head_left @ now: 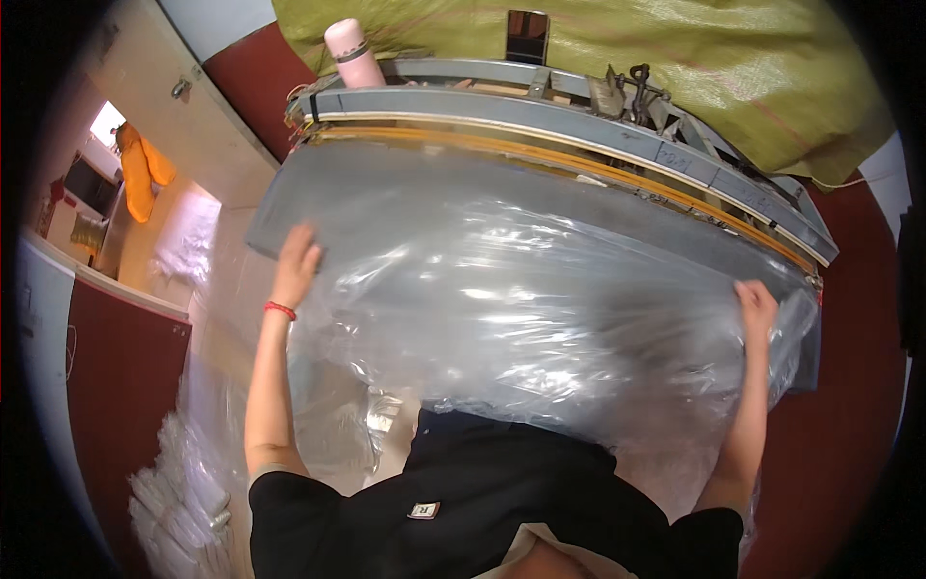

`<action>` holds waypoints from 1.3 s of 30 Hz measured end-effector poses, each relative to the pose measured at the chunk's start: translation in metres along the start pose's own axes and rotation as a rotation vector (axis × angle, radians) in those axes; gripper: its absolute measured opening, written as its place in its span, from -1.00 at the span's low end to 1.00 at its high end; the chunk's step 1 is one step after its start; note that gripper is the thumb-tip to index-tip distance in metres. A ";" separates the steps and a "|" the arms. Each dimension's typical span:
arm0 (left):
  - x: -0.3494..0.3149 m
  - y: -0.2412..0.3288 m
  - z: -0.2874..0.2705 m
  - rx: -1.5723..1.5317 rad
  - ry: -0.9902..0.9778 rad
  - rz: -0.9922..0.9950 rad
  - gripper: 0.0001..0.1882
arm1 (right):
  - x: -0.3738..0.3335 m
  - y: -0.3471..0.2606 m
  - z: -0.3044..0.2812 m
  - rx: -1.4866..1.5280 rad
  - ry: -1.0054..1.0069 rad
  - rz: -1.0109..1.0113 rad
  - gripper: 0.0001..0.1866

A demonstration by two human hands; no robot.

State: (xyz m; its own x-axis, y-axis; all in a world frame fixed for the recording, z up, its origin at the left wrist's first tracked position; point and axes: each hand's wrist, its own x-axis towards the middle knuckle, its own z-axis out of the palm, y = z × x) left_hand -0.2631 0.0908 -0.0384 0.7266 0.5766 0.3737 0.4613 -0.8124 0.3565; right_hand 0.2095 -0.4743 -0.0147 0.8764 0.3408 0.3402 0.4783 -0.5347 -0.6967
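Observation:
A wide, crumpled clear plastic sheet (540,309) spreads across a smooth grey surface (376,183) in front of me and hangs over its near edge against my dark clothes. My left hand (297,262), with a red band at the wrist, is over the left part of the grey surface, beside the sheet's left side. Its fingers look stretched and slightly apart, a little blurred by motion. On the far right, my right hand (758,307) has its fingers closed on the sheet's upper right edge. The fingertips there are partly hidden by the hand itself.
Behind the surface runs a long grey metal frame (502,101) with an orange strip (540,150). On it stand a pink bottle (355,56) and a dark metal clamp (639,92). A green-yellow woven sheet (714,58) hangs behind. Bundled clear plastic (178,492) lies lower left.

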 end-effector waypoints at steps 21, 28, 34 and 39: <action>0.097 0.218 0.076 -0.045 -0.450 0.750 -0.59 | -0.046 0.113 -0.112 -0.251 0.314 0.064 -0.74; 0.124 0.074 0.073 0.282 0.085 -0.163 -0.57 | -0.044 0.108 -0.105 -0.274 0.361 0.015 -0.74; 0.078 0.141 -0.003 -0.643 -0.288 -0.016 -0.51 | -0.045 0.115 -0.110 -0.235 0.350 0.066 -0.73; 0.050 0.169 -0.007 -0.471 -0.477 0.413 -0.25 | -0.043 0.109 -0.106 -0.258 0.321 0.060 -0.73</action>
State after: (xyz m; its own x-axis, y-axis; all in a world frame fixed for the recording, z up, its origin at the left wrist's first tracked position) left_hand -0.1523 -0.0171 0.0466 0.9814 0.0496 0.1854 -0.0809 -0.7688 0.6343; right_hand 0.2298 -0.6297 -0.0382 0.8565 0.0662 0.5120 0.3880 -0.7368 -0.5538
